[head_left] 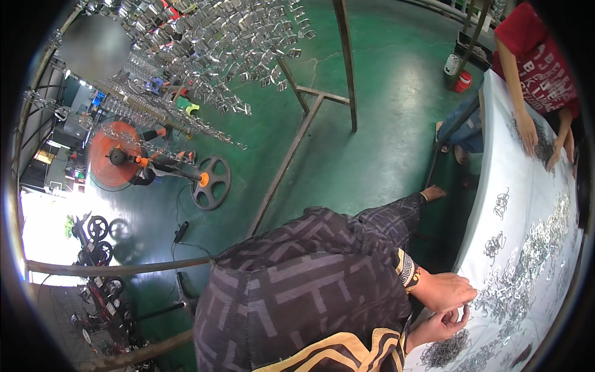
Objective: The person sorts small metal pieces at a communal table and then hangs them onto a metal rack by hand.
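Observation:
My left hand [444,291], with a patterned cuff and a bracelet at its wrist, is at the near edge of the white-covered table [474,254]. Its fingers are pinched together. Just below it my right hand [439,327] is closed too, thumb and fingertips curled towards the left hand's fingertips. Whatever the two hold is too small to make out. A spread of small silver metal pieces [511,291], hook- or buckle-like, lies right beside my fingertips. Close by my right hand is a heap of dark, thin wire-like pieces [447,349].
Across the table a person in a red shirt [545,68] has both hands at a dark pile [539,141]. Two small wire clusters [501,203] lie between us. Metal frame bars [291,155], an orange fan [114,155] and hanging metal pieces [204,43] stand to the left.

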